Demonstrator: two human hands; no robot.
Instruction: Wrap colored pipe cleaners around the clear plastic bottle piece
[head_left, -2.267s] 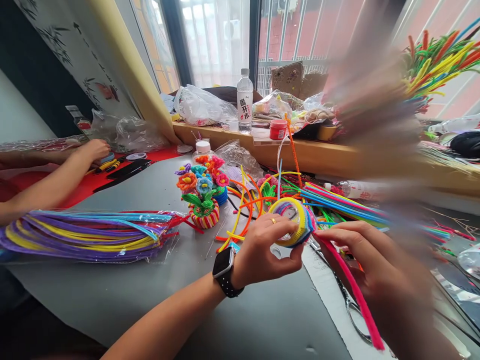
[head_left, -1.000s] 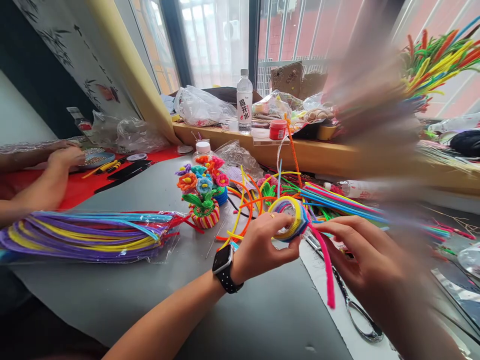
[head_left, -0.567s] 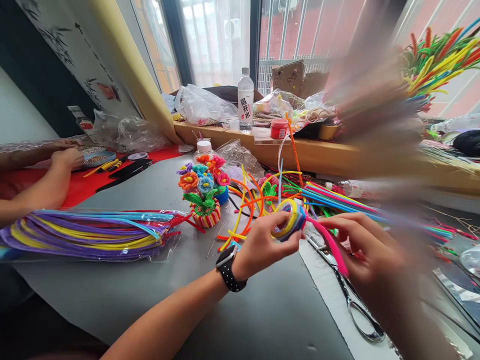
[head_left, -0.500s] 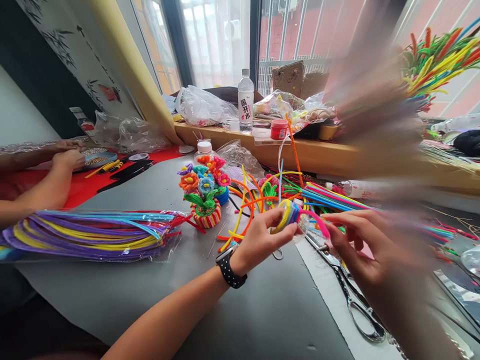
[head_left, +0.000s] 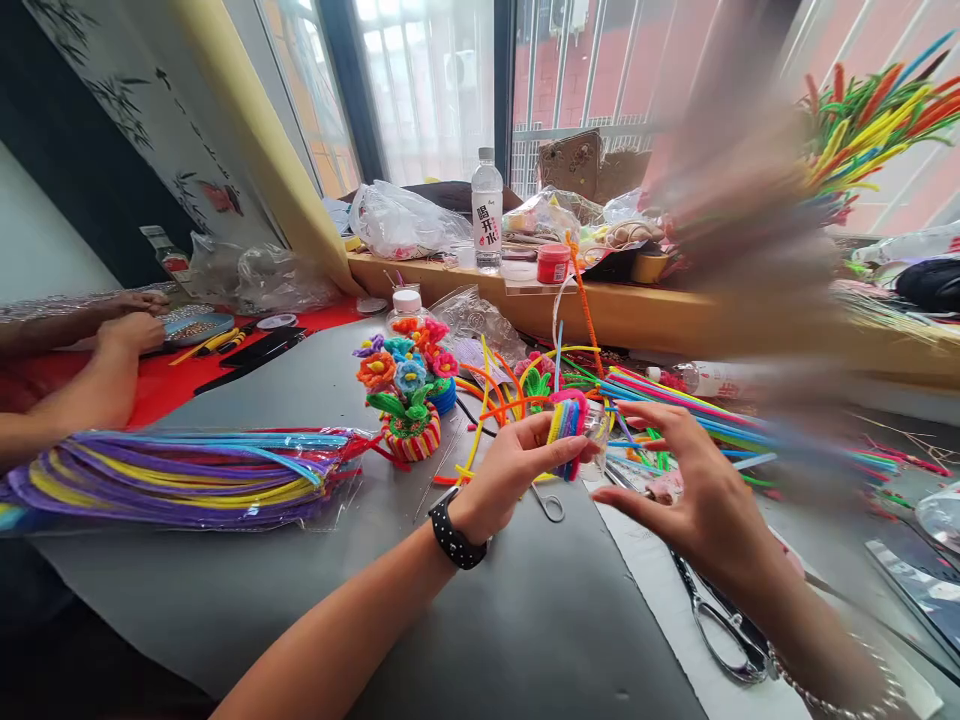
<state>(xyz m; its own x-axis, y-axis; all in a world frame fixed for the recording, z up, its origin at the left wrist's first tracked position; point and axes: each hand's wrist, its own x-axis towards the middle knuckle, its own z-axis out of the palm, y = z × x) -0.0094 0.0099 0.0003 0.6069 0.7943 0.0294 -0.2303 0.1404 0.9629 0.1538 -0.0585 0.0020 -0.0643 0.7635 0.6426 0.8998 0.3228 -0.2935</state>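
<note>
My left hand (head_left: 514, 460) is closed around a small clear container wrapped with yellow, blue and pink pipe cleaners (head_left: 568, 432). Its clear end shows past my fingers on the right. A loop of pink lies along the top of the wrapping. To the right, my right hand (head_left: 697, 490) is open, thumb and fingers spread, apart from the wrapped container. Under that hand, scissors (head_left: 724, 640) lie partly hidden on a white sheet. Beyond my left hand stands a pot of pipe-cleaner flowers (head_left: 409, 400) with a red, yellow and white striped pot.
A bag of purple, yellow and blue pipe cleaners (head_left: 180, 475) lies at left. Loose pipe cleaners (head_left: 675, 400) spread behind my hands. A water bottle (head_left: 487, 210) stands on the sill. Another person's hands (head_left: 131, 325) are by a dish of beads. A blur covers part of the right side.
My right hand has let go of the pink pipe cleaner end and opened. The pink now lies around the wrapped container, which has turned in my left hand.
</note>
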